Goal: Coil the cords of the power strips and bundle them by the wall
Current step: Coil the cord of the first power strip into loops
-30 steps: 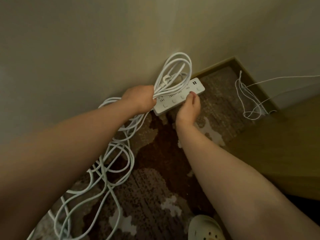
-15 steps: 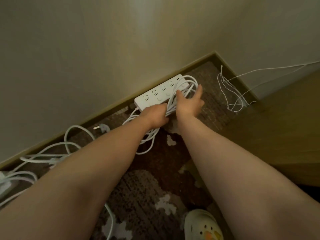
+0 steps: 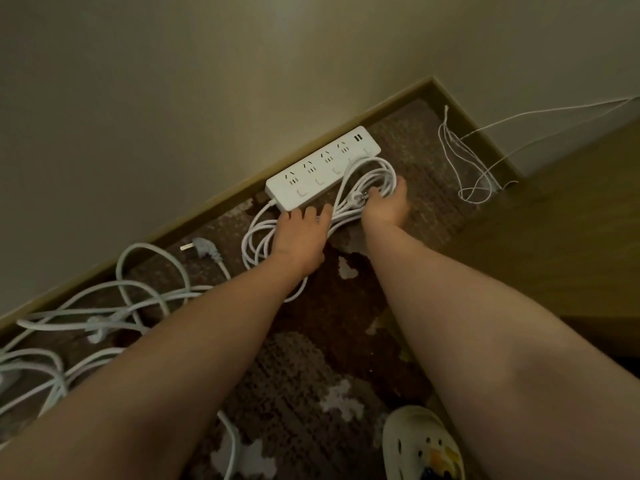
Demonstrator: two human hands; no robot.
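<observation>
A white power strip [image 3: 322,169] lies on the carpet along the skirting of the wall, sockets up. Its coiled white cord [image 3: 369,181] rests in front of it and partly on its right half. My left hand [image 3: 299,233] lies flat on the coil's left part, fingers spread and touching the strip's front edge. My right hand [image 3: 386,206] has its fingers curled around the coil's right loops. A loose plug [image 3: 204,247] and tangled white cords [image 3: 114,306] lie further left by the wall.
Thin white string [image 3: 464,164] hangs in loops in the room corner at right. A wooden furniture surface [image 3: 561,237] borders the carpet on the right. My foot in a white clog [image 3: 424,445] stands at the bottom. The carpet [image 3: 311,358] is brown and patterned.
The strip and coil came down from in front of the wall to the floor by the skirting. My left hand loosened from gripping the coil to resting flat on it.
</observation>
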